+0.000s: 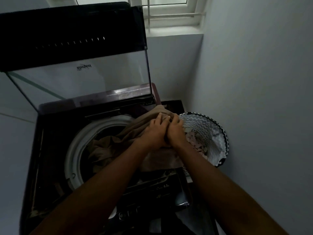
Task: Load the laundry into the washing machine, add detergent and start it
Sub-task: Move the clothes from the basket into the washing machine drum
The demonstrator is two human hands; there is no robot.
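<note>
A top-loading washing machine (55, 126) stands with its glass lid (81, 78) raised. Its white drum rim (74, 150) circles brown clothes lying inside. A large brown cloth (135, 128) drapes from the drum over the machine's right edge. My left hand (154, 133) and my right hand (176, 131) sit side by side on the bunched top of this cloth, both gripping it. A zigzag-patterned laundry basket (215, 133) stands just right of the machine with pale clothes (196, 143) inside. No detergent is visible.
The machine's control panel (152, 199) runs along its near right side. Grey walls close in on the right and behind. A white window frame (171, 16) sits high at the back. The basket fills the gap between machine and right wall.
</note>
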